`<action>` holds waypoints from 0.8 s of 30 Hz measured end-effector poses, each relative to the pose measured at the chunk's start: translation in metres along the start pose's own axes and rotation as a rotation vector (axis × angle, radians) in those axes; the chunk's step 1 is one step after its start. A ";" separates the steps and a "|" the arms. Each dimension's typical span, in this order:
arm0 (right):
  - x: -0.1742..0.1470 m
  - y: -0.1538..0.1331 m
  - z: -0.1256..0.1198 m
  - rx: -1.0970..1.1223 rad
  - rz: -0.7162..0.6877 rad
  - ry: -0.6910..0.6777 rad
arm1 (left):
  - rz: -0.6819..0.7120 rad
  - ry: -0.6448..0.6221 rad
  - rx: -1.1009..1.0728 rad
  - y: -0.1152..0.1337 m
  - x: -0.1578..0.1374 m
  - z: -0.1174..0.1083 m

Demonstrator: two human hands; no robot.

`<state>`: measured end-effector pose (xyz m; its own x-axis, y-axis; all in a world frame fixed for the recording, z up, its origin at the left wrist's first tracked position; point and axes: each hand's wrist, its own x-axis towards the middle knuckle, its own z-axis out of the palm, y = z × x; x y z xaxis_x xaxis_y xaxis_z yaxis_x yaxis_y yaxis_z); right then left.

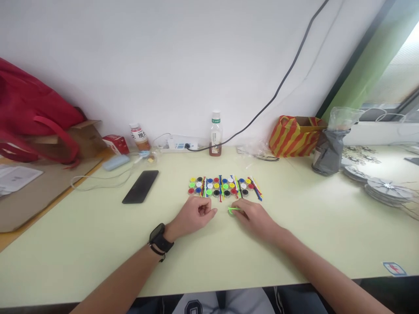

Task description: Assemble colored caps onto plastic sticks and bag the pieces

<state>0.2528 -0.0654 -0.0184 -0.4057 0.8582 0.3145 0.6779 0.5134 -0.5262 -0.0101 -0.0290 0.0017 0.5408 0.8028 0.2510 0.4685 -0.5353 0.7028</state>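
Observation:
My left hand point(194, 214) is closed, its thumb and index finger drawn together. Whether anything lies in that pinch I cannot make out. My right hand point(253, 216) grips a small bright green plastic piece point(231, 210) with a curved end, just above or on the table. Beyond both hands, small round discs point(216, 186) in red, yellow, blue, green, white and black lie in groups. Between the groups, thin coloured plastic sticks point(220, 187) are laid side by side. Neither hand touches the sticks; the left knuckles come close to the nearest discs.
A black phone point(140, 186) lies to the left on the pale green table point(183, 270). A drink bottle point(215, 135) and a power strip point(183, 143) stand by the wall. A striped bag point(294, 137) and stacked round plates point(388, 190) are at right, a red bag point(29, 100) at left.

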 end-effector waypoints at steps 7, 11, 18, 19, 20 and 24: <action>0.014 -0.007 0.002 0.072 0.098 -0.082 | 0.012 -0.022 0.016 0.001 0.000 0.004; 0.019 -0.011 0.012 0.111 0.093 -0.071 | 0.035 -0.016 0.034 0.001 0.000 0.006; 0.013 -0.021 0.011 0.157 -0.060 -0.040 | 0.080 -0.029 0.046 0.003 -0.001 0.006; 0.011 -0.021 0.009 0.178 -0.086 -0.029 | 0.079 -0.019 0.033 0.003 -0.001 0.005; 0.009 -0.021 0.007 0.195 -0.103 -0.018 | 0.076 -0.010 0.017 0.004 -0.001 0.005; 0.006 -0.018 0.006 0.146 -0.120 -0.022 | 0.054 0.005 -0.056 0.007 -0.001 0.006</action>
<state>0.2346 -0.0697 -0.0114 -0.4927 0.7896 0.3657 0.5279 0.6054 -0.5957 -0.0033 -0.0348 0.0027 0.5610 0.7743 0.2929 0.3985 -0.5627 0.7242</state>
